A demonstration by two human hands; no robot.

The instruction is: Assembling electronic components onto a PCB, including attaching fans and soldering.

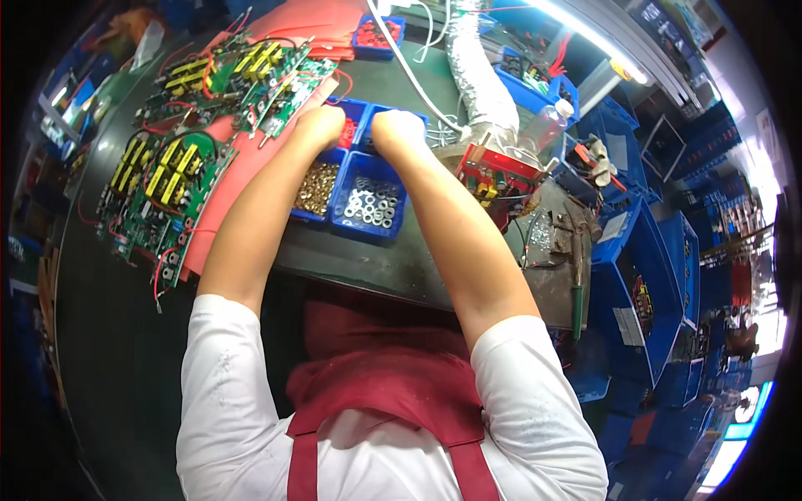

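Note:
My left hand (323, 126) is over the back left blue bin (357, 109), beside the red parts (347, 132) in it. My right hand (396, 131) reaches over the back right blue bin (364, 144), whose contents are mostly covered. Both hands show only their backs and wrists, with the fingers hidden beyond them. Closer to me, small brass-coloured parts (316, 189) fill the front left bin. White ring-shaped pieces (369, 207) lie in the front right bin (365, 230).
Green circuit boards (185, 179) with yellow-wrapped components rest on red sheets (221, 204) at left. To the right stand a red-framed board (499, 175), a silver duct (483, 75) and a hammer-like tool (577, 259). Blue crates (622, 284) flank the bench's right side.

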